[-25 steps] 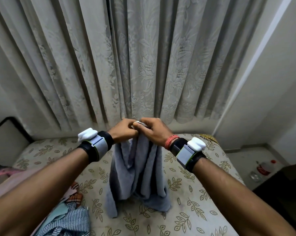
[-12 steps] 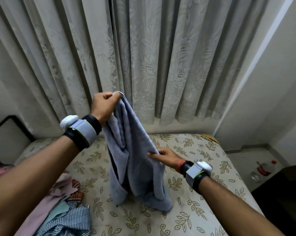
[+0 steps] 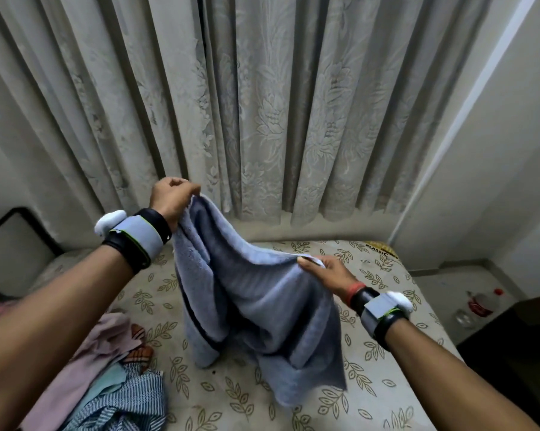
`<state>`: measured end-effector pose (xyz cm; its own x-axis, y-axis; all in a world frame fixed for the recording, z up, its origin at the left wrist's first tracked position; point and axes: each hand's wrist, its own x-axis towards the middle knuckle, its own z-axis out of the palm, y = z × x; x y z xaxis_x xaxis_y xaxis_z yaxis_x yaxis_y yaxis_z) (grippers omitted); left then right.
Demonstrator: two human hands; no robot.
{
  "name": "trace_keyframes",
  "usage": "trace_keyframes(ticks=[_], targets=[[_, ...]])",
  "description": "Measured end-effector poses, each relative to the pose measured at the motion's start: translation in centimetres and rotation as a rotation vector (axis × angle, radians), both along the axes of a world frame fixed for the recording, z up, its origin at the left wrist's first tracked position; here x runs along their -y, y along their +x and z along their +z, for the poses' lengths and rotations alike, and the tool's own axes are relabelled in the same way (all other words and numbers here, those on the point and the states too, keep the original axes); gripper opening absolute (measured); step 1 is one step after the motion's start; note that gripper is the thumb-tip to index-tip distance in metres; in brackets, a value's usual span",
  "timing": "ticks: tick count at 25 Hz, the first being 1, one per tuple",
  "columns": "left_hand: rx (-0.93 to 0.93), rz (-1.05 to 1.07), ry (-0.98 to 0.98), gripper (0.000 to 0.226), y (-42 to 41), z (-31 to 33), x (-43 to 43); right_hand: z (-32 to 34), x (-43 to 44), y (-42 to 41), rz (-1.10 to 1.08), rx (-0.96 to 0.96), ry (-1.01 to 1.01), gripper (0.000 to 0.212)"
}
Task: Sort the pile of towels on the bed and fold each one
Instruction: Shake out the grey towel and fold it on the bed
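A grey-blue towel (image 3: 256,293) hangs between my two hands above the bed (image 3: 371,396), its lower end touching the leaf-patterned sheet. My left hand (image 3: 172,197) grips one corner, raised at upper left. My right hand (image 3: 324,272) pinches another edge, lower and to the right. The towel sags in folds between them. A pile of other cloths (image 3: 107,390), pink, light blue and striped, lies at the bed's lower left, partly hidden by my left forearm.
Patterned curtains (image 3: 262,104) hang behind the bed. A black bed frame (image 3: 20,219) shows at the left. A white wall stands on the right; plastic bottles (image 3: 480,306) and dark furniture (image 3: 511,343) sit on the floor beside the bed.
My hands, together on the towel's top a second ago, have separated. The right hand slid down and out along the edge and now pulls it rightward, spreading the towel.
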<state>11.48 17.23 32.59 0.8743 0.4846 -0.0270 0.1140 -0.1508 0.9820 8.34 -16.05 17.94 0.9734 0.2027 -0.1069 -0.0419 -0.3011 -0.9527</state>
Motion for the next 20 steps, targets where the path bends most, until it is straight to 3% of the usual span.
trace_keyframes(ticks=[3, 5, 8, 11, 14, 20], targets=[[-0.077, -0.277, 0.130, 0.012, -0.9, -0.7, 2.6, 4.3, -2.5, 1.6, 0.141, 0.140, -0.112, 0.056], [-0.149, -0.529, 0.237, 0.024, -1.9, -1.5, 5.0, 6.8, -4.4, 1.8, 0.246, 0.200, -0.193, 0.047], [-0.224, -0.771, 0.289, 0.037, -2.7, -2.6, 7.3, 8.4, -6.5, 2.4, 0.364, 0.256, -0.297, 0.050], [-0.291, -0.853, 0.173, 0.025, -2.6, -3.1, 6.9, 8.5, -6.4, 2.7, 0.376, 0.248, -0.280, 0.063], [-0.333, -0.966, 0.204, 0.008, -3.1, -3.1, 6.7, 8.5, -5.8, 2.1, 0.371, 0.207, -0.230, 0.051], [-0.111, -0.804, 0.252, 0.020, -2.5, -1.7, 6.9, 5.9, -4.5, 1.1, 0.375, 0.023, -0.112, 0.034]])
